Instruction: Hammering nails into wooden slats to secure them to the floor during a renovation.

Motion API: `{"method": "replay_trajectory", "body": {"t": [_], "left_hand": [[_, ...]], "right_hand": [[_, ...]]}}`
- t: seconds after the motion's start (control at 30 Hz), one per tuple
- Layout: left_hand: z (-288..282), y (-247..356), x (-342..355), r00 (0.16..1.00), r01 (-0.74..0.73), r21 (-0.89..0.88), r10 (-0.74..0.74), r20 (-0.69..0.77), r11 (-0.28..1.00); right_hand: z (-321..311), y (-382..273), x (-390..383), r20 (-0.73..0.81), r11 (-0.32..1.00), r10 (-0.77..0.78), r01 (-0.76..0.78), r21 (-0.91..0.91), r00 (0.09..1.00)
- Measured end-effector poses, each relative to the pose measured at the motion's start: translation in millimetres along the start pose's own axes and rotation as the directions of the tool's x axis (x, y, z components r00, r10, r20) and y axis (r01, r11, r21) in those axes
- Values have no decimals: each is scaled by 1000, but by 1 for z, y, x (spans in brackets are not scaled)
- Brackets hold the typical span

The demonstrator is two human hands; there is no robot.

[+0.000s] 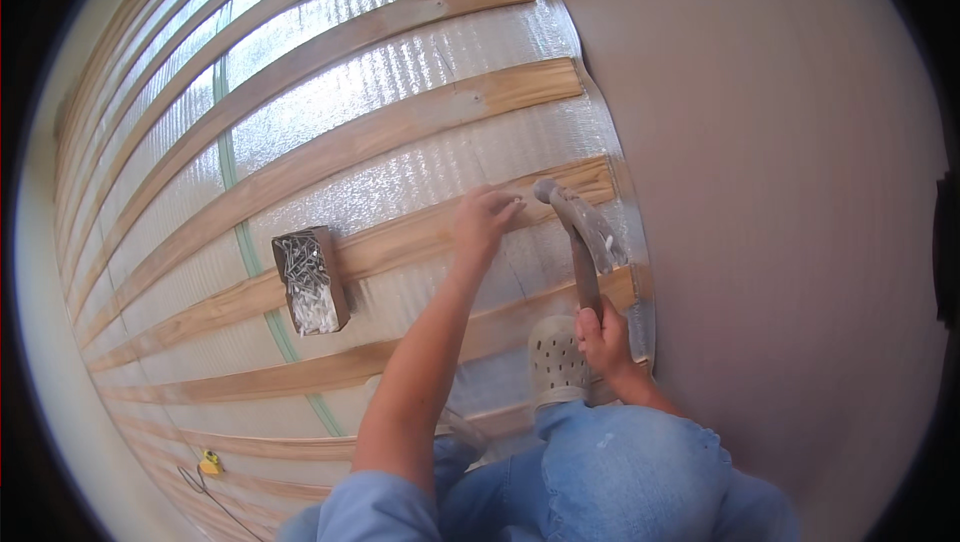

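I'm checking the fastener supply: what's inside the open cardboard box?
The cardboard box holds loose grey metal nails or screws toward its far end and white plug-like pieces toward its near end. Anything beneath that top layer, including the box's bottom, is covered.

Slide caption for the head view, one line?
Right hand gripping a grey-headed, brown-handled hammer, left hand over a flat pale wooden slat, open brown cardboard box further left.

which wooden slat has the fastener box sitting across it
The slat at the left hand; the box covers part of that one and misses every other.
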State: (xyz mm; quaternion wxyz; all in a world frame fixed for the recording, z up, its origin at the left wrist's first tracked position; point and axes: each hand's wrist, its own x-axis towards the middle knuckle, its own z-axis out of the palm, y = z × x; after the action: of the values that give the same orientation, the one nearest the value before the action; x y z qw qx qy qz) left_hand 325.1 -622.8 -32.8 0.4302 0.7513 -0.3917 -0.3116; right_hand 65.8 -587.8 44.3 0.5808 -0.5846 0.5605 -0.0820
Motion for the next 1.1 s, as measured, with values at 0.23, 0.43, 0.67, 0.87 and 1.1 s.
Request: {"method": "replay_trajectory", "body": {"t": [0.23,0.43,0.67,0.87,1.1], "left_hand": [[7,-5,0,999,-45,25,45,22,999],[-20,-13,5,991,-29,1,29,134,1000],[-87,-2,14,892,-311,476,79,445,823],[-93,-26,8,890,-340,473,117,440,813],[-80,-22,13,882,-377,419,182,436,826]], "right_hand": [[-2,-11,6,60,994,98,-95,-49,993],[-15,-61,-16,22,886,-380,357,295,925],[-1,15,20,-70,870,-492,493,-1,868],[-4,-47,11,107,919,-371,349,185,922],[-2,28,41,-82,792,-610,600,-113,788]]}}
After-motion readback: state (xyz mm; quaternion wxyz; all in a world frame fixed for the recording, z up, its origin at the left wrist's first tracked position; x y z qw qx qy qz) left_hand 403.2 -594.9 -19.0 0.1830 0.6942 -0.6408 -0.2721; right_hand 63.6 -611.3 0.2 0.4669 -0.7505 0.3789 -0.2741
